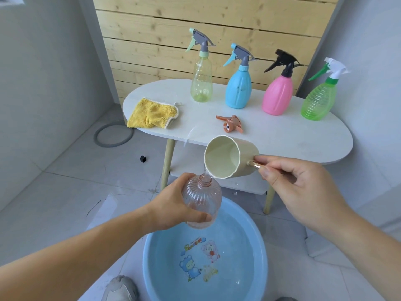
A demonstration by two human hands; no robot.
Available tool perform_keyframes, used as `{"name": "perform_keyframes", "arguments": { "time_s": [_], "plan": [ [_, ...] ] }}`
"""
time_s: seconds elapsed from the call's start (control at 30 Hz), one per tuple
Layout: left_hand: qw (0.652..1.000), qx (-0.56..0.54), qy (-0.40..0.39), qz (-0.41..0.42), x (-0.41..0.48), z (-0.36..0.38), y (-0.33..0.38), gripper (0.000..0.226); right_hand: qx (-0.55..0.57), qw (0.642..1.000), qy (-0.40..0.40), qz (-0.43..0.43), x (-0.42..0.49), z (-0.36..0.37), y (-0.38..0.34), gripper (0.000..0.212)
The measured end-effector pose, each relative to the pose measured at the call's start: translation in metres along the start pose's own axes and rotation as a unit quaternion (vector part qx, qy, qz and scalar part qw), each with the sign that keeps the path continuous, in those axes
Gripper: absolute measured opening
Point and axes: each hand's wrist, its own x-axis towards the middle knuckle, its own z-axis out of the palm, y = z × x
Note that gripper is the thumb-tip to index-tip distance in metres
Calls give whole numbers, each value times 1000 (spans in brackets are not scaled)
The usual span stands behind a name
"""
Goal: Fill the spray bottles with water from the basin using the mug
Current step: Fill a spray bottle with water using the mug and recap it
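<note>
The left hand (173, 205) grips an uncapped clear pink bottle (201, 200) above a blue basin (152, 257) of water. The right hand (299, 181) pinches the handle of a tipped cream mug (230, 157), pouring water into the bottle's neck. Behind, a white table (282, 135) holds four capped spray bottles (238, 88), a loose spray head (231, 123) and a yellow cloth (152, 114).

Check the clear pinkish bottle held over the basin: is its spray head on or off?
Off. The bottle has a bare, open neck under the tipped mug; an orange spray head lies on the table.
</note>
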Motion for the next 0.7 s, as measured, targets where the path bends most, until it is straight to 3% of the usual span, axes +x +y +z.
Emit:
{"name": "perform_keyframes", "arguments": {
  "time_s": [0.5, 0.7],
  "plan": [
    [1000, -15, 1, -1, 2, 2, -2, 95, 2, 1000, -4, -9, -1, -1, -1, 20],
    [1000, -8, 1, 2, 2, 2, -2, 96, -12, 1000, -4, -9, -1, -1, 1, 13]
  ]
}}
